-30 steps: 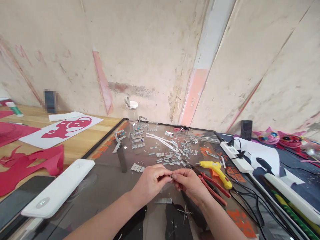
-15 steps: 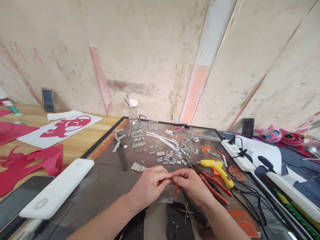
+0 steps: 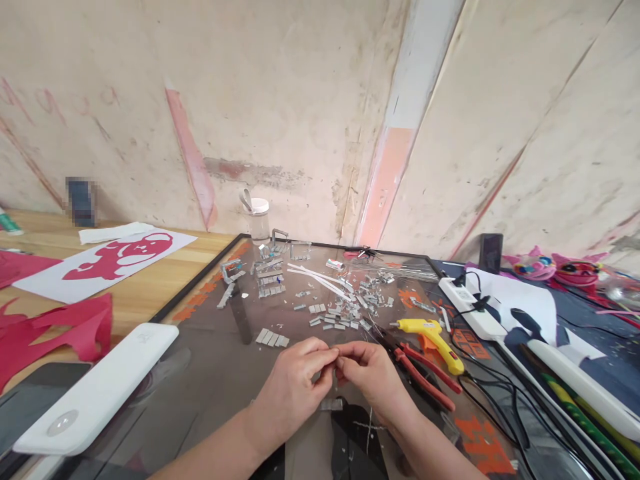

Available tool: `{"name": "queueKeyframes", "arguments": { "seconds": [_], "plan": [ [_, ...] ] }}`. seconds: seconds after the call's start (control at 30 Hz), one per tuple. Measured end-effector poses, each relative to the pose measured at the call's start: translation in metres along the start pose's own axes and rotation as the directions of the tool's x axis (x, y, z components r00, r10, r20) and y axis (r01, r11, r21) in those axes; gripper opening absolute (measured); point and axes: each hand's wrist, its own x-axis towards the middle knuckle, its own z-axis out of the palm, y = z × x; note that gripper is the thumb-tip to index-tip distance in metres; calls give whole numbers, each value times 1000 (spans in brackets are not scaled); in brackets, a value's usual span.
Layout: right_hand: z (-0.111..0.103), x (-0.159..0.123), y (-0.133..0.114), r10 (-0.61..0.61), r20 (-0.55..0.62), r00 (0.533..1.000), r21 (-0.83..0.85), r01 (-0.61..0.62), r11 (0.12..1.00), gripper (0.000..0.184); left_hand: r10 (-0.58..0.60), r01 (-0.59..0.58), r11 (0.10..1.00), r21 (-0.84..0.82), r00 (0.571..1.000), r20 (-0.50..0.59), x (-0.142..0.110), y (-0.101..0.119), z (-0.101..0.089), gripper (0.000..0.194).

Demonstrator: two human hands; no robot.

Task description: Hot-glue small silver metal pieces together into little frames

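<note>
My left hand (image 3: 305,373) and my right hand (image 3: 370,375) meet fingertip to fingertip low over the dark glass tabletop. Both are pinched closed; whatever lies between the fingers is hidden or too small to name. Just under them on the glass is a flat grey metal strip (image 3: 331,405). Beyond the hands lies a loose heap of small grey metal pieces (image 3: 350,310), and a row of joined flat grey pieces (image 3: 273,337) is to the left. Red-handled pliers (image 3: 425,377) rest beside my right hand, with a yellow glue gun (image 3: 431,339) just past them.
White sticks (image 3: 320,281) and thin wires (image 3: 400,268) lie farther back, near a lidded clear jar (image 3: 259,223). A white power bank (image 3: 100,393) stands left. On the right are a power strip (image 3: 473,312) and black cables (image 3: 500,400). A wall (image 3: 280,100) rises behind.
The view has shifted slightly, so most things sit a little farther left. My hands stay pinched together, with the left hand turned a little and its fingers closer to the right.
</note>
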Motion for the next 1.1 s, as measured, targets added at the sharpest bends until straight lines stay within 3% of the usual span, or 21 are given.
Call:
{"name": "queueKeyframes", "arguments": {
  "seconds": [0.17,0.5,0.73,0.87,1.0,1.1],
  "plan": [
    [2,0,0,-25,-23,999,5,25,1000,15,21,-21,1000,-13,999,-43,0,0,1,28],
    [0,-6,-8,-110,-42,993,-40,108,993,15,-100,75,973,-218,989,-106,2,1,2,27],
    [1,-6,-5,-155,-114,981,-160,136,978,10,-78,46,979,-200,985,-156,-1,1,7,20],
    [-1,-5,0,-193,-112,975,-209,167,964,11,-88,45,962,-269,985,-150,0,8,6,18],
    [-4,-4,4,-255,-103,962,-295,215,931,12,-194,156,918,-365,978,-69,-1,11,5,16],
    [-4,-5,6,-284,-80,955,-350,240,905,13,-333,299,835,-461,943,8,-1,8,5,12]
  ]
}}
